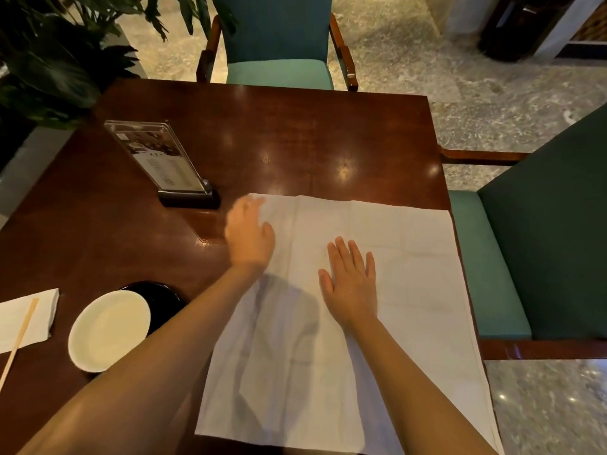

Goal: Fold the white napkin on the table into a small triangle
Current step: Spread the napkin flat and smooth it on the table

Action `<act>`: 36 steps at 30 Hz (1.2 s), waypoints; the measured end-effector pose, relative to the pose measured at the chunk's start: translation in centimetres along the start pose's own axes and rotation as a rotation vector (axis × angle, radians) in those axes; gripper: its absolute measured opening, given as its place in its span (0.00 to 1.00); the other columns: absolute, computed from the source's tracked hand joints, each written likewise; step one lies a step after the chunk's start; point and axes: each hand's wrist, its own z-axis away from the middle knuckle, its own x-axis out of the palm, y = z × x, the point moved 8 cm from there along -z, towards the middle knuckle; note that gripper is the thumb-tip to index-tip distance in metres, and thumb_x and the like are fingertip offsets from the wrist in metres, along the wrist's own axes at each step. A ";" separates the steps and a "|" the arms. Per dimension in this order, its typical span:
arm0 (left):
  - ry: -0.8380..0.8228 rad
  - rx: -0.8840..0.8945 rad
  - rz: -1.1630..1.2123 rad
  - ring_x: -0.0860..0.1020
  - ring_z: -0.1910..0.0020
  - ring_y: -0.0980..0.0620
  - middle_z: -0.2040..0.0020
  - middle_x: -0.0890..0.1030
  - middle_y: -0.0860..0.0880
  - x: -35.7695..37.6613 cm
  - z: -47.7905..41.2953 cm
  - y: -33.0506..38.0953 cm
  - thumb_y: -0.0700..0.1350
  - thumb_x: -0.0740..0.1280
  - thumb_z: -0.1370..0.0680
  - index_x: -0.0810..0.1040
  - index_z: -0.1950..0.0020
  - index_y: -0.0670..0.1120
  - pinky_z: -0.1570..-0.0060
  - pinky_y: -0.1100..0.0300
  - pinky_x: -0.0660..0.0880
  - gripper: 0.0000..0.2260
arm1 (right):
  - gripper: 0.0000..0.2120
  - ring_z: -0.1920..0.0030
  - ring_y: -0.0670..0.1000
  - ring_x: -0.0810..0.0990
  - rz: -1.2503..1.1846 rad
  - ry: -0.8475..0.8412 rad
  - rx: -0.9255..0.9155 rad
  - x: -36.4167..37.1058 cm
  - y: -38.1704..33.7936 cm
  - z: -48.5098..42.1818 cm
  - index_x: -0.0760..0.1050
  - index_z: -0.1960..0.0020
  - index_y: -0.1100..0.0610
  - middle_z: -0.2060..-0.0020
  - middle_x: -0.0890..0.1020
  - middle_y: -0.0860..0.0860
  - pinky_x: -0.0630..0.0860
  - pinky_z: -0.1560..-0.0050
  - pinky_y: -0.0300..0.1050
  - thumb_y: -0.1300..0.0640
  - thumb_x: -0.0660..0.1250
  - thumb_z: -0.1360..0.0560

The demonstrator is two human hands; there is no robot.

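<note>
Though creased into a faint grid, white napkin [377, 290] spread flat and unfolded along right edge of tabletop [230, 133], near corner cut off by frame. Left hand [250, 233] blurred at far left corner, fingers curled, grip impossible to tell. Right hand [352, 284] flat on middle, fingers spread. Roughly square, edges parallel to tabletop's.

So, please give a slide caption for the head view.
Right hand flat on the spread white napkin; blurred left hand at its far left corner.
</note>
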 end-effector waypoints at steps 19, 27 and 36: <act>-0.225 0.127 -0.598 0.42 0.24 0.50 0.23 0.44 0.50 7.1 0.0 -3.7 0.67 0.38 0.27 0.45 0.24 0.56 0.30 0.37 0.38 0.33 | 0.30 0.25 0.53 0.38 0.161 -0.036 0.071 -2.7 9.2 -6.6 0.41 0.25 0.42 0.24 0.44 0.45 0.37 0.27 0.57 0.35 0.34 0.24; -0.155 0.082 -0.603 0.45 0.24 0.49 0.22 0.48 0.50 5.7 -0.3 -4.4 0.64 0.36 0.24 0.47 0.23 0.51 0.28 0.39 0.41 0.31 | 0.34 0.24 0.53 0.41 0.145 -0.054 0.191 -5.3 16.1 -7.2 0.43 0.24 0.48 0.23 0.45 0.49 0.41 0.26 0.59 0.34 0.34 0.25; -0.324 0.218 -0.549 0.39 0.25 0.51 0.22 0.44 0.51 12.1 -1.8 2.8 0.56 0.37 0.19 0.42 0.24 0.53 0.29 0.43 0.35 0.24 | 0.36 0.24 0.53 0.40 0.120 -0.083 -0.087 -0.5 0.4 -9.4 0.43 0.24 0.47 0.23 0.45 0.48 0.37 0.28 0.59 0.39 0.27 0.30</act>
